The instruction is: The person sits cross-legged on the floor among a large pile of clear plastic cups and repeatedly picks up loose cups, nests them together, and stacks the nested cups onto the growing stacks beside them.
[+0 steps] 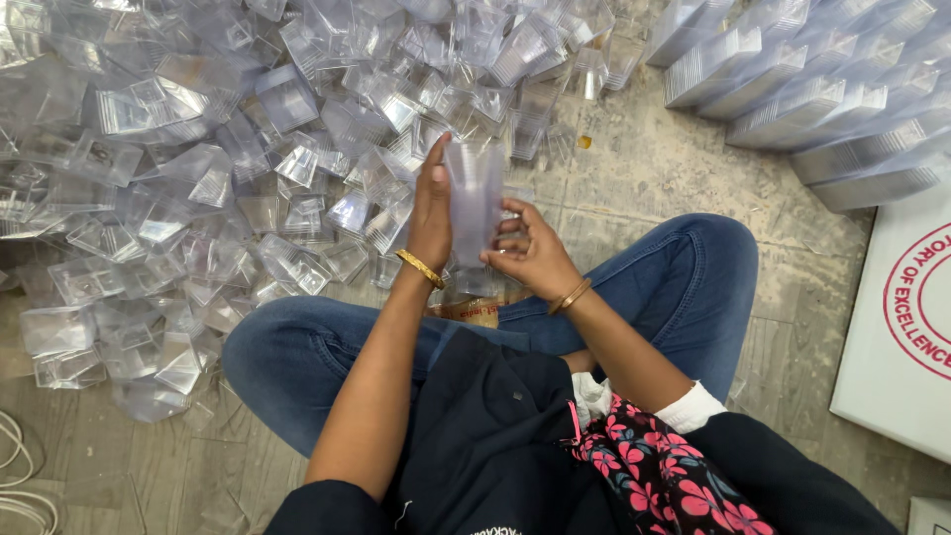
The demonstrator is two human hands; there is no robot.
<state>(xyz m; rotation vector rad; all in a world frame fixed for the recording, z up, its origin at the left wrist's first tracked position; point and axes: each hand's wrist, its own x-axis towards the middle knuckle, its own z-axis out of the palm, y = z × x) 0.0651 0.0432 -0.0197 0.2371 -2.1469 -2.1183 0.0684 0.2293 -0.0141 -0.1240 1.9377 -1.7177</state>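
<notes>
I sit cross-legged on the floor in blue jeans. Both hands hold an upright stack of clear plastic square cups point(474, 203) in front of my knees. My left hand point(431, 213) grips the stack's left side, fingers stretched up along it. My right hand point(530, 253) clasps its lower right side. Each wrist wears a gold bangle. The stack's bottom end is hidden between my hands.
A big loose heap of clear plastic cups point(228, 149) covers the floor ahead and to the left. Long nested rows of cups point(822, 99) lie at the top right. A white carton point(906, 317) stands at the right. White cords point(15, 476) lie at the bottom left.
</notes>
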